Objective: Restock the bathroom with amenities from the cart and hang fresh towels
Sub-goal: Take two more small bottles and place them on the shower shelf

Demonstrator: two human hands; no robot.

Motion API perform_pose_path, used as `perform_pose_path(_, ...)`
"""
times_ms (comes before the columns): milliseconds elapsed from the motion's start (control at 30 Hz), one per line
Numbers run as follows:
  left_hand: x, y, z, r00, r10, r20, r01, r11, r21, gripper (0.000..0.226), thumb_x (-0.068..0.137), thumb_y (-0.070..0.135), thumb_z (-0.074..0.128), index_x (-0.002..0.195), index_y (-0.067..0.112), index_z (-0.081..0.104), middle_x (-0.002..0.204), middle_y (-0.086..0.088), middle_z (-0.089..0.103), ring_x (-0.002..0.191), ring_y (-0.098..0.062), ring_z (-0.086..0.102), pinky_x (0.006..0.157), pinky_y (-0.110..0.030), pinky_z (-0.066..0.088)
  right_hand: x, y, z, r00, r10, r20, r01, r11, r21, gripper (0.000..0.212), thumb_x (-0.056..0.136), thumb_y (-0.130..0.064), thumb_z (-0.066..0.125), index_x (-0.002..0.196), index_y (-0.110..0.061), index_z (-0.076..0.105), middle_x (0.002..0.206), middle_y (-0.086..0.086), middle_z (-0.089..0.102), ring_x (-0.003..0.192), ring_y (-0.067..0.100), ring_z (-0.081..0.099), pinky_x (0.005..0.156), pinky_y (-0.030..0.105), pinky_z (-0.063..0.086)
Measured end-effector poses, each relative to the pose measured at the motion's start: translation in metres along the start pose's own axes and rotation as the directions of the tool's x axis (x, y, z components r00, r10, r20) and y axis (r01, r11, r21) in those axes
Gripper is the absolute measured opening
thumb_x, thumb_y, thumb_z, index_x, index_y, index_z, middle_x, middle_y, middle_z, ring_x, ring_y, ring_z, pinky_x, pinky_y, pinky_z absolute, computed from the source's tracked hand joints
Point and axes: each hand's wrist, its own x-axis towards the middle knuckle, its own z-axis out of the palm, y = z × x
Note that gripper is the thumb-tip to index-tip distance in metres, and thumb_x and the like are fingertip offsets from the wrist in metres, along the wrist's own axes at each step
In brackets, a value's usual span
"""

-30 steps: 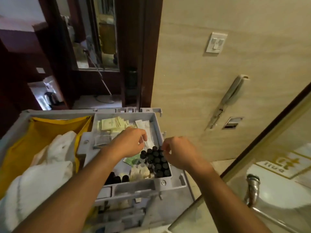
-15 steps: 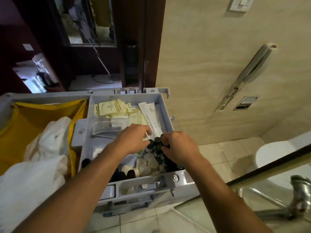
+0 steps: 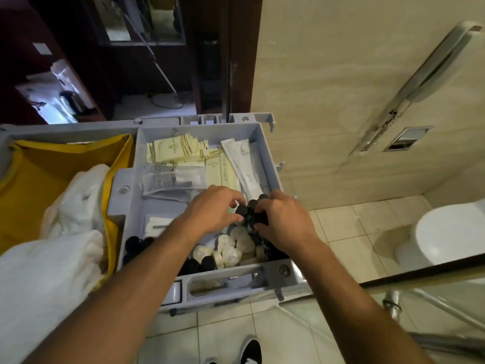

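Right hand [image 3: 284,222] curled over a cluster of black bottles [image 3: 249,210] in the grey tray [image 3: 265,153]; fingers bent round several caps, fingertips hidden under the knuckles. Left hand [image 3: 210,212] beside it, fingers curled down at the same cluster; cannot tell whether it grips a bottle, thumb and tips out of sight. White round soaps [image 3: 231,249] lie just below the hands, partly covered by both wrists. More black bottles [image 3: 136,245] at the tray's near left, half hidden by the left forearm. Cream sachets [image 3: 175,151] and long white packets [image 3: 244,164] fill the far half. White towels [image 3: 57,248] spill from the yellow bag [image 3: 52,164], cut off at the frame's left. Toilet [image 3: 454,232] at right, partly cropped.
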Motion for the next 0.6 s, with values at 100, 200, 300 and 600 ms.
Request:
perform_pose_path(100,-0.002,0.001,0.000,0.999,0.016,-0.033,-0.016,1.000,0.005,0.029,0.087,0.037,0.074,0.115,0.032,0.070,0.110,0.004,0.066,0.099,-0.016,0.060,0.085,-0.037,0.051,-0.001,0.004,0.000,0.999,0.007,-0.031,-0.005,0.996,0.087,0.032,0.086,-0.034,0.075,0.115,-0.023,0.071,0.113,0.000,0.058,0.102,0.024,0.059,0.081,0.039,0.054)
perform_pose_path(200,-0.007,0.001,-0.020,0.998,-0.012,-0.068,0.003,0.992,-0.129,0.025,0.088,0.033,0.074,0.113,0.029,0.071,0.101,0.009,0.065,0.091,-0.009,0.063,0.085,-0.035,0.053,0.000,0.008,-0.013,0.998,0.033,-0.059,-0.020,0.977,0.212,0.028,0.083,-0.037,0.078,0.107,-0.023,0.074,0.103,-0.003,0.069,0.095,0.020,0.063,0.077,0.036,0.056)
perform_pose_path(300,-0.013,0.002,-0.058,0.996,-0.056,-0.070,0.035,0.961,-0.274,0.017,0.088,0.030,0.075,0.104,0.033,0.071,0.103,0.015,0.068,0.096,-0.005,0.065,0.088,-0.034,0.055,0.003,0.005,-0.048,0.997,0.072,0.002,-0.064,0.869,0.490,0.025,0.083,-0.038,0.080,0.102,-0.024,0.072,0.094,-0.010,0.073,0.087,0.008,0.068,0.077,0.028,0.056)
perform_pose_path(600,-0.059,0.044,-0.179,0.991,-0.033,-0.127,-0.055,0.772,-0.633,0.022,0.100,0.002,0.055,0.117,0.009,0.067,0.114,-0.009,0.071,0.109,-0.024,0.069,0.085,-0.031,0.060,0.006,-0.034,-0.178,0.991,-0.096,-0.098,0.134,0.538,0.832,0.009,0.092,-0.014,0.072,0.100,-0.011,0.072,0.089,0.004,0.078,0.081,0.013,0.074,0.078,0.035,0.059)
